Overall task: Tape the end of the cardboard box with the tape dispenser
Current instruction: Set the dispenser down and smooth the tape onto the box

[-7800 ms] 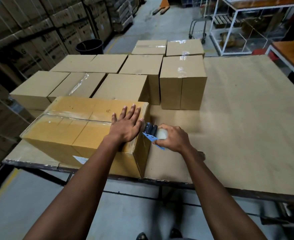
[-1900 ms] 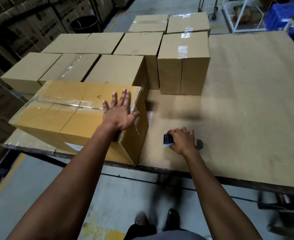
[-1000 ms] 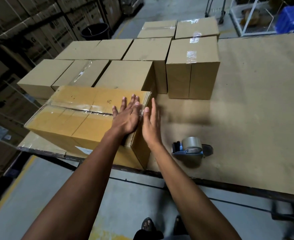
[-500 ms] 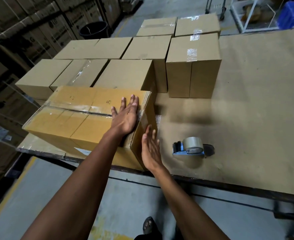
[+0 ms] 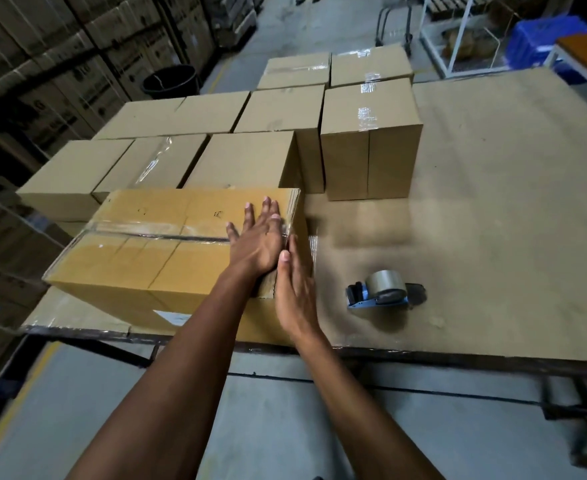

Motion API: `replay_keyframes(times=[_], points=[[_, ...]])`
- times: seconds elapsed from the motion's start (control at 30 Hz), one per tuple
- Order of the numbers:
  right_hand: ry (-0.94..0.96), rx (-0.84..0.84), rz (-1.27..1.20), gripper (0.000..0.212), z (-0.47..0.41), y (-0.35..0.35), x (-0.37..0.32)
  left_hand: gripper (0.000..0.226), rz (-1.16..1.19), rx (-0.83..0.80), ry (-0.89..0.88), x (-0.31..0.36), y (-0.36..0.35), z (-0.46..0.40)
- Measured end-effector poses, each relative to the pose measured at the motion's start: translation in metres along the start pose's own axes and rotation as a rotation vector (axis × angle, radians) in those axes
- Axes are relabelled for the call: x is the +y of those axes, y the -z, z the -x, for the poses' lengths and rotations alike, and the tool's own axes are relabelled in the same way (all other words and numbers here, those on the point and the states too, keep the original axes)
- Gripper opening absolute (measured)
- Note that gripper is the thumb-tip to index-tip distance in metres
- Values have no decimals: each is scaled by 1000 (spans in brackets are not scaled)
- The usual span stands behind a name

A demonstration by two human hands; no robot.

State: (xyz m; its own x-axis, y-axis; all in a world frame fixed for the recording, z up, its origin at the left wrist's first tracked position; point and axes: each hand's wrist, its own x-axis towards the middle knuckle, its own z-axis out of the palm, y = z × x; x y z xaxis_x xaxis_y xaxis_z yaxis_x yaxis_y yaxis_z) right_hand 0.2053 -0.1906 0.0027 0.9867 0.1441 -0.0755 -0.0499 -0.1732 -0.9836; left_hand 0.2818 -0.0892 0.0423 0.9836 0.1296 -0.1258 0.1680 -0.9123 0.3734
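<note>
1. Cardboard box (image 5: 153, 258): near left table (image 5: 492, 209) edge; tape laid over its right end.
2. Right hand (image 5: 295, 289): dispenser let go moments ago; now flat, fingers released, pressing the end face, so smoothing likely finishes the step.
3. Left hand (image 5: 257, 237): flat, splayed on top.
4. Tape dispenser (image 5: 385, 291): lying beside, apart.
5. Sealed boxes (image 5: 368, 140): behind; nothing obstructs.

Head view, forward-down over table (image 5: 492, 209)

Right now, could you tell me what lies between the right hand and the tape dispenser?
Nothing: in the head view, only bare table separates the right hand, flat against the box end, from the tape dispenser.
</note>
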Motion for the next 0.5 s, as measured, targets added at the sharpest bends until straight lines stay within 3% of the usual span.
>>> replay_keyframes(times=[0.17, 0.33, 0.5], points=[[-12, -6, 118, 58, -17, 7, 8, 61, 41, -11, -4, -1, 0, -6], [-89, -81, 253, 73, -42, 19, 12, 62, 62, -8, -17, -3, -1, -5], [-32, 51, 269, 71, -30, 8, 7, 61, 41, -6, -11, -1, -1, -2]])
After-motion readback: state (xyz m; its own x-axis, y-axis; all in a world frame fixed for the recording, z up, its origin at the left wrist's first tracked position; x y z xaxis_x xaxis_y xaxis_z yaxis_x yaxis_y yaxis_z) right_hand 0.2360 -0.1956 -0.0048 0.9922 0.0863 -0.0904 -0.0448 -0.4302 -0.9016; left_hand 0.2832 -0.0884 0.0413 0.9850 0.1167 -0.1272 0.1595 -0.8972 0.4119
